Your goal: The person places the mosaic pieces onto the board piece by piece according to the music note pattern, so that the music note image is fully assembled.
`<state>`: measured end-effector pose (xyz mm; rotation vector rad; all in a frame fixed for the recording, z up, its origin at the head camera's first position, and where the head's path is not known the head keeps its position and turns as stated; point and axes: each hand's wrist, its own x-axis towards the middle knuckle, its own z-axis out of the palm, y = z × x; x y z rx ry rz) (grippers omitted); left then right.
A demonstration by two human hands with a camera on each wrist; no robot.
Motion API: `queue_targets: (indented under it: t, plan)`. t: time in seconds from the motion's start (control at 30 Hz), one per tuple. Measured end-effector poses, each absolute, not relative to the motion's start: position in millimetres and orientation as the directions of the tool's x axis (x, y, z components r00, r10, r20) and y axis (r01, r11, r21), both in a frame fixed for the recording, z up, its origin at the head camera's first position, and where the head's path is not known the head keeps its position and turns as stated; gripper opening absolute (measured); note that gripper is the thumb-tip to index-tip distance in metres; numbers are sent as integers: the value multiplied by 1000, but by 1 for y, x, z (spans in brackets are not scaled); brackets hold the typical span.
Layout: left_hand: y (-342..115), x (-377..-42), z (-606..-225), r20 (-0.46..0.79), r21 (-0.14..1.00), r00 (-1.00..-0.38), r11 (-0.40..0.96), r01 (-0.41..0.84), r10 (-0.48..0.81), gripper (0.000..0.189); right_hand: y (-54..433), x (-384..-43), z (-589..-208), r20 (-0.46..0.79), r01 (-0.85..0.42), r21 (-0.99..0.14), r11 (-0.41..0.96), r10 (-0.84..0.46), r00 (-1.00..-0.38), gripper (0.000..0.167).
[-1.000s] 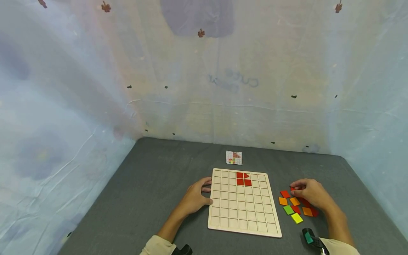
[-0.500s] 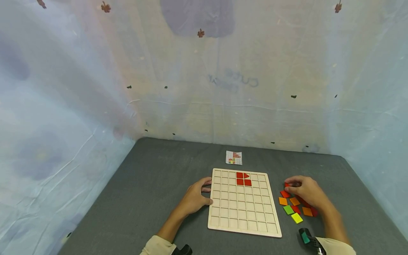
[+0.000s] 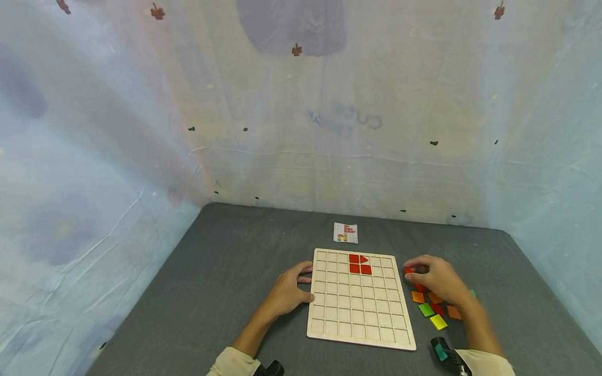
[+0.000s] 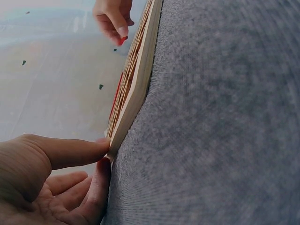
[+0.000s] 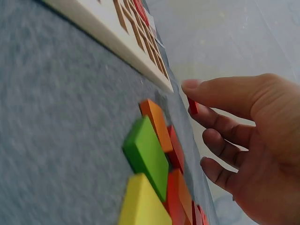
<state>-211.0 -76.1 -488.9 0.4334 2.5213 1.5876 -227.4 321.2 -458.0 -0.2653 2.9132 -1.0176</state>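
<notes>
On the left I have the left hand [image 3: 287, 292] resting against the side of a pale wooden board [image 3: 344, 316] cut into a grid of square recesses; its fingers and thumb lie spread along the edge, wrapped round nothing, and I read that as steadying. The board sits flat on the dark grey table [image 3: 263, 235], just right of that hand. The step in hand looks to me like fetching a red tile to the pattern, so the next move calls for lining it up over the right recess, checked against the small white printed card [image 3: 345, 233] beyond the board's far edge, then pressing it in flat. Near the far side, three flat red squares [image 3: 354, 268] and one red triangle [image 3: 363, 259] pointing right fill neighbouring cells in two rows. Just off the board's right edge, a thin glossy red piece [image 5: 192, 106] is pinched between thumb and forefinger of the right hand [image 3: 435, 274]; its outline is too covered for me to tell. Under and beside that wrist lie loose orange tiles [image 3: 417, 297], a lime-green tile [image 3: 426, 309], a bright yellow tile [image 3: 438, 321] and more red ones, partly hidden.
</notes>
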Motion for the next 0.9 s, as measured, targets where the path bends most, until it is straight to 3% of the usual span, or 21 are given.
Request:
queue_targets:
  t: [0.3,0.9]
  plan:
    - [-77,-209,-488,37,902,-948,399,167,315,81,307,-231,-458,46,-205,-603,771,-223,-974,32]
    - [-77,-211,-490,42,899,-949,403,173,313,82,273,-247,-454,-9,-176,-637,750,-236,-972,26]
